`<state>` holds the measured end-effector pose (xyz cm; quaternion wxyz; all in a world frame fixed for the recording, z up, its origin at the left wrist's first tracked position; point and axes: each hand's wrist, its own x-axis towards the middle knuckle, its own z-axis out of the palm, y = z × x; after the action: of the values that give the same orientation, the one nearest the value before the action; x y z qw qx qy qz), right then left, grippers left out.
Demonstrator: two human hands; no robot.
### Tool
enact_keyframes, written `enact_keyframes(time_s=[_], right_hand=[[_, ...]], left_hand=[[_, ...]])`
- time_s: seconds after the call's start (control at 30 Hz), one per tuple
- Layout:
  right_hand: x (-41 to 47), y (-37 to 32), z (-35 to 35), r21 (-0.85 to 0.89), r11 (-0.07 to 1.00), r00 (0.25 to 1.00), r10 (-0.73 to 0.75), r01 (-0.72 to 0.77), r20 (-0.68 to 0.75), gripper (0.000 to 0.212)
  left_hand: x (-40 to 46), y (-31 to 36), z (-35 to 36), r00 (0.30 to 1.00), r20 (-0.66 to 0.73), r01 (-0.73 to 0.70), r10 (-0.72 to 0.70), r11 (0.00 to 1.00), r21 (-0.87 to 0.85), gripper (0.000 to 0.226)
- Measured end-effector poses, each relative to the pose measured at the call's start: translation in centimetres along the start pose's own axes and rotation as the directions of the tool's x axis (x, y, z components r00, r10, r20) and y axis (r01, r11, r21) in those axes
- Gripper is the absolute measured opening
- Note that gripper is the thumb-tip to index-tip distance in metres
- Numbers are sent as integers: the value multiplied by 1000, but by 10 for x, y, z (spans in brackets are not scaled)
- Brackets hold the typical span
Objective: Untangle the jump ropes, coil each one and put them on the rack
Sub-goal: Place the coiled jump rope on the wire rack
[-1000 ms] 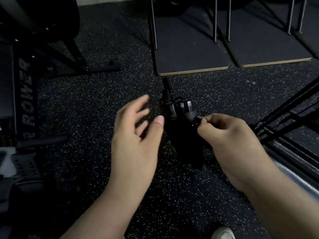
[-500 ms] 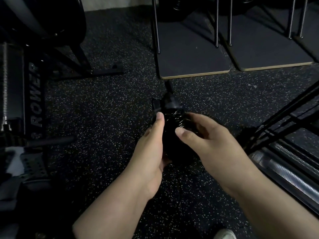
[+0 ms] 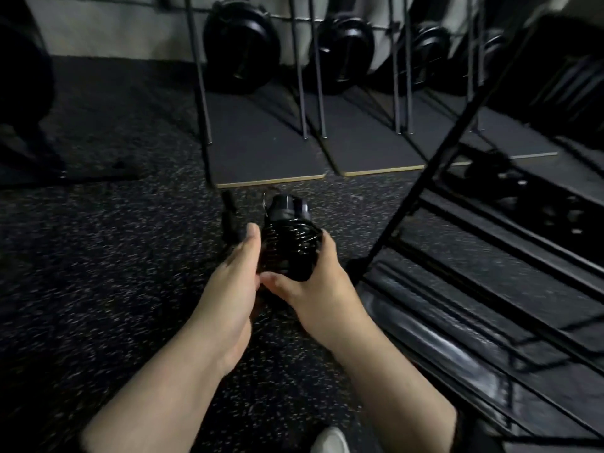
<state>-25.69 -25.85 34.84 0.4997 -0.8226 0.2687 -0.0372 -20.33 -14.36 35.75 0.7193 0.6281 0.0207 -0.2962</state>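
Left hand [image 3: 240, 273] at 9 o'clock of the black coiled jump rope bundle [image 3: 289, 248], fingers curled round it. Right hand [image 3: 315, 282] at 3 o'clock, fingers also grasping, probably so loops stay tight. Black metal shelf rack [image 3: 490, 256] waiting at 3 o'clock, near.

The coiled jump rope [image 3: 289, 248] sits between the left hand [image 3: 235, 273] and the right hand [image 3: 313, 282], above the floor [image 3: 98, 273]. The rack [image 3: 490, 256] stands to the right (near), mats [image 3: 268, 152] and weight plates [image 3: 242, 50] behind.
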Motion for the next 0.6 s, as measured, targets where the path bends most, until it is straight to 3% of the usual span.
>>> enact_keyframes(time_s=[0.1, 0.27, 0.43, 0.6], right_hand=[[-17, 6, -47, 41, 997, 996, 61, -58, -62, 100], [-35, 26, -122, 145, 986, 968, 109, -77, -227, 82], [-32, 46, -172, 216, 976, 958, 91, -31, -273, 89], [-27, 78, -194, 185, 973, 952, 181, -137, -248, 100]], left_hand=[[-21, 2, 42, 994, 110, 13, -15, 1000, 23, 81], [-44, 17, 109, 949, 303, -119, 90, 990, 79, 79], [-48, 31, 162, 930, 357, -153, 89, 976, 154, 58], [-36, 23, 186, 935, 354, -90, -10, 961, 263, 54]])
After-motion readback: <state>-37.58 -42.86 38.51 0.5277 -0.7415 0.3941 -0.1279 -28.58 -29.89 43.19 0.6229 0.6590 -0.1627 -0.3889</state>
